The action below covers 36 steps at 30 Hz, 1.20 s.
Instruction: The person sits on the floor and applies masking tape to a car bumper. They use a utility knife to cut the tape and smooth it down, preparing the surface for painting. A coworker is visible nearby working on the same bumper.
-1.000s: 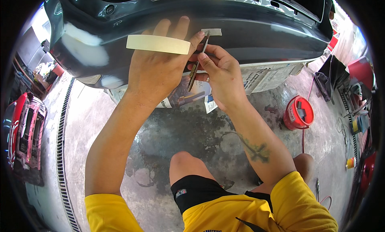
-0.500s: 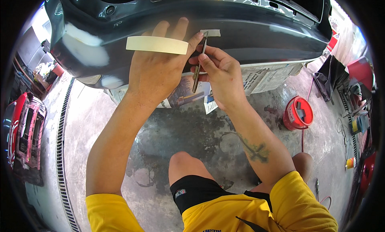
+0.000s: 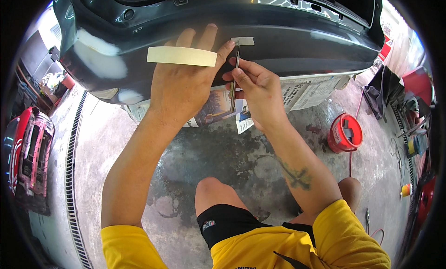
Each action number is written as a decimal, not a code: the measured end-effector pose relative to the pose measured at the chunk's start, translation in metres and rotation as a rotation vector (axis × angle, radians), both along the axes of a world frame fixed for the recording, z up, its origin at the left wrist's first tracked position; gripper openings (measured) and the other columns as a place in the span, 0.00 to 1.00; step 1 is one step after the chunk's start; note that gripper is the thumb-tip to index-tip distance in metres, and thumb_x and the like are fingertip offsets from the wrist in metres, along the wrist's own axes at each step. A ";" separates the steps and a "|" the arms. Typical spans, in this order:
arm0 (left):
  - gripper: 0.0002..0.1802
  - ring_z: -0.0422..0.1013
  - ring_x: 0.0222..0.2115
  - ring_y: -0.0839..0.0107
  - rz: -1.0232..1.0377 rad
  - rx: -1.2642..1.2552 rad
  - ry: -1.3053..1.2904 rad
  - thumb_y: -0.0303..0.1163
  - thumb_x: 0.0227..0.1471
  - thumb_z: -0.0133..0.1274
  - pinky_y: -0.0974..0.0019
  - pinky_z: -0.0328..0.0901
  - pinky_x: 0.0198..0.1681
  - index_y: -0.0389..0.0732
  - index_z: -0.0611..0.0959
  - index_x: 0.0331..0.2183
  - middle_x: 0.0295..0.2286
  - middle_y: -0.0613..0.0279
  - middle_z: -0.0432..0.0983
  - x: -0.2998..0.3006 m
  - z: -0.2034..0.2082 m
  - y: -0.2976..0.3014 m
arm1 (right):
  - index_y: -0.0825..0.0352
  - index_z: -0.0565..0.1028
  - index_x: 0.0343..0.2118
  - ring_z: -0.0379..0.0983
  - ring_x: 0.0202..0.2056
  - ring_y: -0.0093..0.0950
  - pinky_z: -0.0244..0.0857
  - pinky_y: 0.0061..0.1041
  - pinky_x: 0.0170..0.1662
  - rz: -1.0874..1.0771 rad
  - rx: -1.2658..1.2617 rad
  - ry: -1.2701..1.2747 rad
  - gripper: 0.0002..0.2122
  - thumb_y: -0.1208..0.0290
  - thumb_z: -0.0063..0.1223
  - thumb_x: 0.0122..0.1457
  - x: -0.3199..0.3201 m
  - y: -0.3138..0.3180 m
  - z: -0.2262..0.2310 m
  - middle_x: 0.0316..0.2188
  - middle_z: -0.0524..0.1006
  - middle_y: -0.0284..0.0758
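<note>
My left hand (image 3: 181,85) lies against a dark car bumper (image 3: 297,48) with its fingers stretched out and apart. A roll of cream masking tape (image 3: 182,56), seen edge-on, sits around its fingers. The fingertip nearest the right touches the left end of a short pale tape strip (image 3: 245,41) stuck on the bumper. My right hand (image 3: 260,90) is closed around a slim metal knife (image 3: 234,85) held nearly upright. The knife's tip meets the strip's lower edge beside that left fingertip; whether it cuts in is too small to tell.
Newspaper (image 3: 302,93) covers the area below the bumper. On the stained concrete floor, a red bucket (image 3: 344,132) with grey blocks stands at right. A slotted floor drain (image 3: 70,176) runs along the left, beside a red car part (image 3: 30,157). Whitish patches (image 3: 100,50) mark the bumper.
The knife has moved slightly down and stands more upright, with my right hand a little lower. My left hand and the tape roll keep nearly the same place on the bumper.
</note>
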State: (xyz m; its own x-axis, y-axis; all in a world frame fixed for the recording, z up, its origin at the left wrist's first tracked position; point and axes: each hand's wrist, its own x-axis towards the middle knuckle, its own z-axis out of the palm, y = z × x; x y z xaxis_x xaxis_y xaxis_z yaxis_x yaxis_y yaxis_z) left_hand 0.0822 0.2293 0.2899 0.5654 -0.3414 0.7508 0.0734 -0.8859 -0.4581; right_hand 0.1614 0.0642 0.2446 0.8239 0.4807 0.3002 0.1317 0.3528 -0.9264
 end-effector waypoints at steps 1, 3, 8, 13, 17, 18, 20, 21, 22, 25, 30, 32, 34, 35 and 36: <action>0.33 0.67 0.58 0.56 0.003 0.002 -0.002 0.27 0.55 0.60 0.54 0.67 0.57 0.63 0.85 0.61 0.64 0.67 0.70 0.000 0.000 0.000 | 0.75 0.78 0.60 0.79 0.37 0.21 0.75 0.23 0.39 -0.012 -0.005 -0.008 0.16 0.73 0.56 0.74 0.000 -0.001 0.001 0.40 0.85 0.37; 0.34 0.67 0.58 0.56 0.013 0.003 0.003 0.26 0.55 0.59 0.54 0.67 0.57 0.63 0.85 0.62 0.64 0.67 0.70 0.000 0.000 -0.001 | 0.75 0.78 0.60 0.79 0.36 0.20 0.75 0.22 0.39 -0.026 -0.021 -0.032 0.16 0.73 0.56 0.74 0.003 -0.005 0.000 0.39 0.86 0.37; 0.37 0.67 0.58 0.56 0.028 0.008 -0.002 0.24 0.53 0.60 0.54 0.67 0.56 0.64 0.84 0.62 0.65 0.67 0.70 0.001 -0.002 0.000 | 0.76 0.79 0.59 0.77 0.35 0.16 0.71 0.19 0.37 -0.098 -0.103 -0.109 0.16 0.75 0.56 0.73 0.011 -0.013 -0.001 0.38 0.86 0.37; 0.39 0.67 0.58 0.56 0.033 0.010 -0.004 0.22 0.51 0.61 0.54 0.67 0.56 0.65 0.83 0.63 0.65 0.67 0.70 0.001 -0.002 0.000 | 0.74 0.81 0.58 0.77 0.35 0.16 0.70 0.18 0.36 -0.101 -0.171 -0.163 0.14 0.75 0.57 0.73 0.017 -0.021 0.001 0.37 0.86 0.35; 0.41 0.67 0.58 0.56 0.035 0.015 -0.006 0.22 0.50 0.62 0.54 0.68 0.56 0.65 0.83 0.63 0.65 0.67 0.69 0.002 -0.003 -0.001 | 0.73 0.82 0.56 0.79 0.35 0.18 0.71 0.19 0.38 -0.146 -0.227 -0.252 0.14 0.76 0.57 0.72 0.021 -0.025 0.002 0.38 0.87 0.36; 0.41 0.67 0.58 0.56 0.034 0.018 -0.010 0.21 0.50 0.62 0.54 0.68 0.56 0.66 0.83 0.64 0.65 0.67 0.69 0.002 -0.003 -0.001 | 0.74 0.82 0.56 0.79 0.36 0.18 0.71 0.20 0.39 -0.165 -0.239 -0.273 0.14 0.76 0.57 0.71 0.021 -0.027 0.002 0.38 0.87 0.37; 0.41 0.67 0.58 0.55 0.038 0.019 -0.009 0.21 0.50 0.62 0.54 0.68 0.57 0.66 0.83 0.64 0.65 0.67 0.69 0.001 -0.004 0.000 | 0.74 0.82 0.56 0.81 0.37 0.20 0.73 0.22 0.40 -0.198 -0.260 -0.315 0.14 0.76 0.58 0.71 0.023 -0.029 0.004 0.38 0.87 0.38; 0.41 0.67 0.58 0.55 0.040 0.017 -0.005 0.21 0.51 0.62 0.53 0.68 0.57 0.66 0.83 0.64 0.65 0.67 0.69 0.001 -0.004 0.001 | 0.74 0.82 0.56 0.81 0.37 0.21 0.73 0.23 0.41 -0.198 -0.279 -0.326 0.14 0.77 0.58 0.70 0.022 -0.030 0.006 0.38 0.87 0.38; 0.41 0.66 0.58 0.55 0.041 0.015 -0.001 0.21 0.51 0.62 0.53 0.68 0.57 0.66 0.83 0.64 0.65 0.67 0.69 0.001 -0.004 0.000 | 0.74 0.82 0.55 0.82 0.38 0.22 0.74 0.23 0.41 -0.199 -0.297 -0.338 0.14 0.77 0.58 0.70 0.021 -0.031 0.010 0.38 0.88 0.39; 0.41 0.66 0.59 0.55 0.051 0.015 0.009 0.22 0.52 0.62 0.53 0.67 0.57 0.66 0.82 0.64 0.65 0.66 0.69 0.000 -0.004 0.002 | 0.73 0.83 0.55 0.83 0.39 0.23 0.74 0.24 0.42 -0.201 -0.308 -0.348 0.14 0.78 0.59 0.69 0.025 -0.033 0.010 0.38 0.88 0.40; 0.41 0.66 0.59 0.55 0.048 0.010 0.013 0.23 0.51 0.63 0.52 0.67 0.58 0.65 0.82 0.64 0.66 0.66 0.68 0.001 -0.003 -0.001 | 0.73 0.83 0.54 0.83 0.37 0.23 0.74 0.24 0.42 -0.246 -0.358 -0.402 0.14 0.76 0.60 0.68 0.027 -0.040 0.015 0.37 0.88 0.43; 0.40 0.66 0.59 0.54 0.039 -0.002 0.003 0.25 0.49 0.65 0.51 0.67 0.59 0.64 0.83 0.63 0.65 0.65 0.69 0.001 -0.003 -0.001 | 0.72 0.83 0.54 0.83 0.36 0.22 0.74 0.24 0.41 -0.279 -0.407 -0.453 0.14 0.75 0.61 0.67 0.026 -0.044 0.019 0.37 0.88 0.44; 0.37 0.66 0.59 0.53 0.023 -0.029 -0.018 0.27 0.48 0.67 0.50 0.66 0.59 0.62 0.85 0.61 0.65 0.64 0.70 0.001 -0.004 -0.006 | 0.71 0.83 0.54 0.82 0.35 0.21 0.73 0.25 0.41 -0.321 -0.461 -0.520 0.14 0.74 0.61 0.67 0.018 -0.056 0.015 0.35 0.87 0.45; 0.34 0.67 0.58 0.52 -0.022 -0.120 -0.060 0.29 0.48 0.68 0.49 0.66 0.59 0.60 0.86 0.58 0.63 0.63 0.71 0.004 -0.007 -0.011 | 0.70 0.83 0.54 0.81 0.34 0.20 0.73 0.25 0.40 -0.343 -0.491 -0.553 0.14 0.73 0.61 0.67 0.013 -0.064 0.010 0.35 0.87 0.45; 0.31 0.68 0.58 0.51 -0.068 -0.210 -0.103 0.31 0.48 0.69 0.48 0.66 0.59 0.59 0.88 0.56 0.62 0.63 0.72 0.009 -0.012 -0.019 | 0.70 0.83 0.54 0.80 0.33 0.20 0.72 0.25 0.40 -0.319 -0.548 -0.509 0.14 0.74 0.62 0.67 0.008 -0.075 0.006 0.34 0.86 0.45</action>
State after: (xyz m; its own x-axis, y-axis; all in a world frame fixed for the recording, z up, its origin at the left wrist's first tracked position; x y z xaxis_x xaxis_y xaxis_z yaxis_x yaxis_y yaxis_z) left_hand 0.0913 0.2106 0.2778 0.4632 -0.2060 0.8620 0.0471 -0.9655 -0.2561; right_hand 0.1695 -0.0113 0.2507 0.7720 0.4333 0.4650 0.6009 -0.2591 -0.7562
